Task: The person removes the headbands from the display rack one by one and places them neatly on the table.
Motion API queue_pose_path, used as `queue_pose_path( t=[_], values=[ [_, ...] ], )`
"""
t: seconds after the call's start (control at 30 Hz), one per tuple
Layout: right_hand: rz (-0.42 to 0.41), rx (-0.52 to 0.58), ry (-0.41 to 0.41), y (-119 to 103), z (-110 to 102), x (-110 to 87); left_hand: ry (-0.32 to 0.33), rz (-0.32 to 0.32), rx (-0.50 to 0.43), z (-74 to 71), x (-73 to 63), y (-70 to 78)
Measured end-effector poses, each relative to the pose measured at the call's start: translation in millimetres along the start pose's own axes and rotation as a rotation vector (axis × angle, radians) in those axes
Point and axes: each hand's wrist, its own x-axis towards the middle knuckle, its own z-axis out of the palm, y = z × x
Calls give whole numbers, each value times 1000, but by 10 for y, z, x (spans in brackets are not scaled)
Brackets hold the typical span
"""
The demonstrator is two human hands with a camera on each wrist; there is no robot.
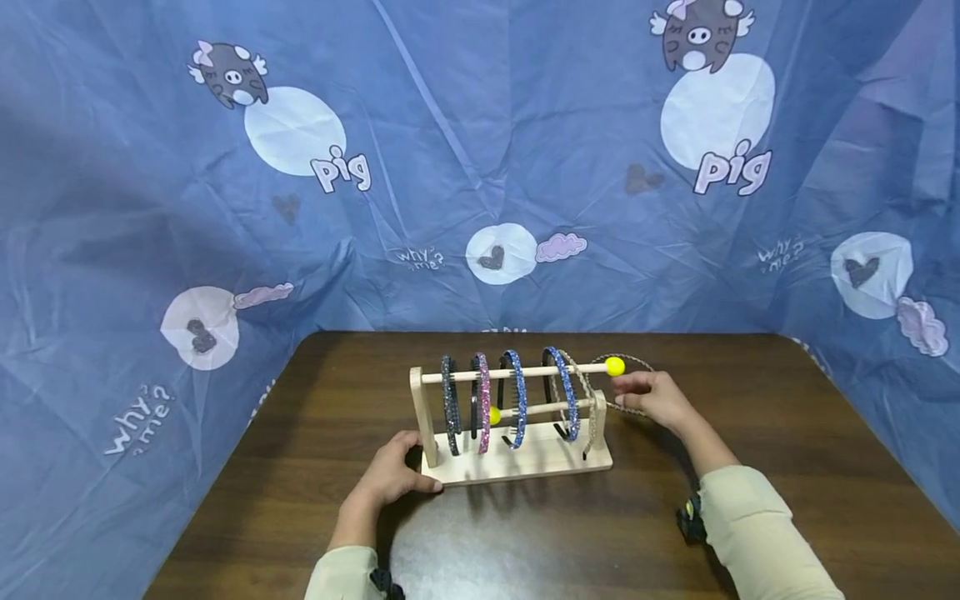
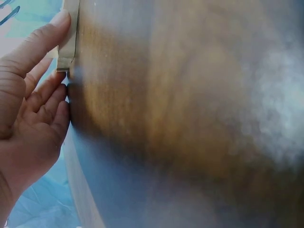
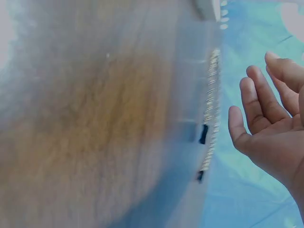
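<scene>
A pale wooden headband stand (image 1: 517,468) has two rods tipped with yellow balls. Several headbands hang on it: a dark glittery one (image 1: 450,408), a pink one (image 1: 484,404), a blue one (image 1: 519,404), another blue one (image 1: 567,400) and a braided beige one (image 1: 591,429) at the right. My left hand (image 1: 393,469) grips the left end of the base, thumb at the front corner. My right hand (image 1: 660,400) is beside the upper rod's yellow ball (image 1: 615,367), fingers relaxed. Behind it, a braided headband (image 1: 633,359) with black tips lies on the table, apart from the fingers in the right wrist view.
The dark brown wooden table (image 1: 525,542) runs back to a blue printed cloth (image 1: 420,192) that hangs behind and at the sides. The upper rod juts past the stand's right post (image 1: 599,417).
</scene>
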Motion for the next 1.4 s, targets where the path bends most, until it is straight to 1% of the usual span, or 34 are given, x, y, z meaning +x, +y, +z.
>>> queue_pose_path(
  t=[0.1, 0.2, 0.33, 0.5, 0.73, 0.83, 1.1, 1.23, 1.4],
  values=[
    [-28, 65, 5, -123, -22, -63, 3, 0, 4, -12, 8, 2],
    [-16, 105, 15, -211, -47, -140, -5, -4, -2, -17, 2, 9],
    [1, 118, 27, -282, -65, -233, -11, -5, -1, -17, -8, 17],
    [-8, 127, 48, -369, -53, -323, -8, -8, -7, -16, -9, 22],
    [-109, 217, 63, -485, -8, -472, -7, -10, -14, -9, 1, 26],
    [-136, 252, 59, -531, 19, -541, -11, -9, -7, -3, 1, 19],
    [-164, 359, 65, -670, 128, -679, -18, -21, 2, 2, 1, 14],
    [-199, 418, 65, -687, 166, -714, -20, -17, 2, 3, 3, 8],
    [-239, 486, 37, -725, 218, -754, -20, -15, -4, 3, 2, 13]
  ],
)
